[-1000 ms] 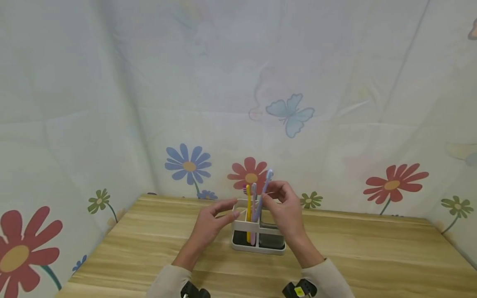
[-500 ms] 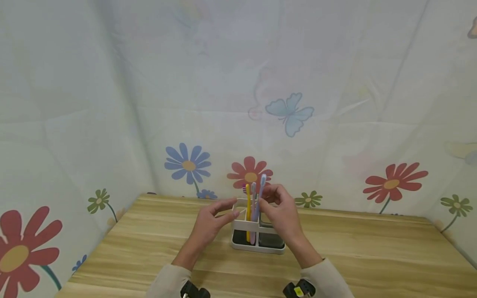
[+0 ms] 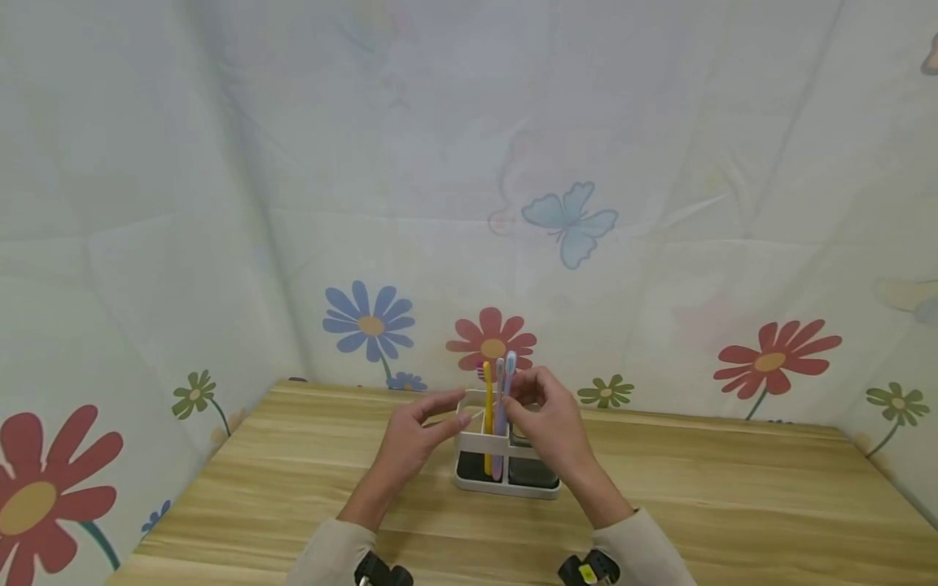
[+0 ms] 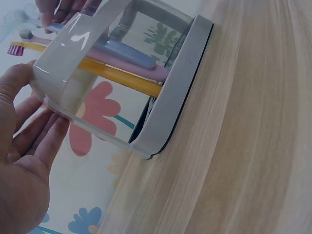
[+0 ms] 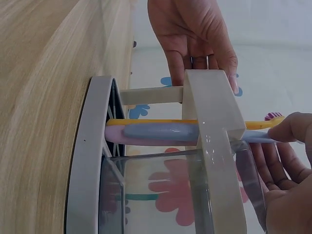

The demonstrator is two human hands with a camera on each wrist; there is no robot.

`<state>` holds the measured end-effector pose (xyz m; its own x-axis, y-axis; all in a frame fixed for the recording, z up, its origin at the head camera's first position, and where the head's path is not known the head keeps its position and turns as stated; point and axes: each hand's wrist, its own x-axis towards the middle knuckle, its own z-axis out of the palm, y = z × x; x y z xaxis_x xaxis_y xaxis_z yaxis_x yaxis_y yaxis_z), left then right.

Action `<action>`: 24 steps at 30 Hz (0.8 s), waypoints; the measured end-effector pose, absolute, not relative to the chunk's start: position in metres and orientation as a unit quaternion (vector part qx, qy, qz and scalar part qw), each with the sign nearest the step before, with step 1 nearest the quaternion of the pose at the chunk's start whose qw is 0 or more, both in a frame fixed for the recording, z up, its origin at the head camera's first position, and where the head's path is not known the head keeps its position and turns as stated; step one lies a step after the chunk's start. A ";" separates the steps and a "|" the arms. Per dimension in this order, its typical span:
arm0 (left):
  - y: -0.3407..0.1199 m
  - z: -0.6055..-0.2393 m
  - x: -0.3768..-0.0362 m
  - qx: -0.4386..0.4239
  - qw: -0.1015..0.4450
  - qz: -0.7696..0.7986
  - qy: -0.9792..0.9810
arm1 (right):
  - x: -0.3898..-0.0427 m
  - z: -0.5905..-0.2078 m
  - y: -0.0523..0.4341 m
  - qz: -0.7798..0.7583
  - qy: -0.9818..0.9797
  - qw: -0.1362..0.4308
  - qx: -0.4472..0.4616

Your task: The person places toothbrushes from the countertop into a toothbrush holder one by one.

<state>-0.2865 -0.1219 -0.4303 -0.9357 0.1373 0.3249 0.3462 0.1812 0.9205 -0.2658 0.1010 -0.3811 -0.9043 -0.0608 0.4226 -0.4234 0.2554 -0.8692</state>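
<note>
A white holder (image 3: 506,456) with clear upper walls is seen in the head view standing on the wooden table (image 3: 293,488), near its far edge, in front of a flower-printed backdrop (image 3: 220,203). Three toothbrushes are held upright in its left compartment: a yellow toothbrush (image 3: 487,415), a pink toothbrush (image 3: 498,456) and a lavender toothbrush (image 3: 504,399). The lavender toothbrush is pinched near its head by the thumb and fingers of the right hand (image 3: 551,423); this pinch is confirmed in the right wrist view, where a fingertip is seen on the handle (image 5: 285,131) beyond the holder's rim (image 5: 214,126). The left hand (image 3: 414,439) is placed against the left wall of the holder, fingers straight and together, thumb apart. In the left wrist view, the fingers (image 4: 34,131) are shown lying flat on the clear wall (image 4: 73,92), a contact not resolved from the head camera. The dark floor of the holder (image 3: 533,474) is visible only from the head view. From both wrist views the handles are seen crossing the interior side by side, the lavender handle (image 5: 161,130) lying against the pink one (image 5: 117,134), with the yellow handle (image 4: 122,77) just beside them.
</note>
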 end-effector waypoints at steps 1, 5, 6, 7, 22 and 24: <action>-0.122 -0.430 -0.287 -0.158 0.084 -0.620 -0.764 | -0.266 -0.381 0.101 0.588 -0.779 0.151 0.156; -0.122 -0.431 -0.287 -0.158 0.084 -0.617 -0.766 | -0.265 -0.381 0.102 0.583 -0.785 0.141 0.154; -0.122 -0.431 -0.287 -0.158 0.085 -0.617 -0.767 | -0.265 -0.380 0.103 0.583 -0.786 0.137 0.153; -0.122 -0.431 -0.288 -0.158 0.085 -0.616 -0.767 | -0.265 -0.380 0.103 0.584 -0.786 0.134 0.152; -0.121 -0.431 -0.288 -0.159 0.084 -0.621 -0.763 | -0.267 -0.379 0.106 0.575 -0.798 0.108 0.145; -0.121 -0.431 -0.288 -0.158 0.086 -0.621 -0.763 | -0.267 -0.379 0.106 0.575 -0.798 0.108 0.146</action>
<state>-0.2877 -0.1211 -0.4310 -0.9352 0.1354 0.3273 0.3480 0.1792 0.9202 -0.2671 0.1059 -0.3790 -0.9341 -0.1076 0.3404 -0.3570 0.2963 -0.8859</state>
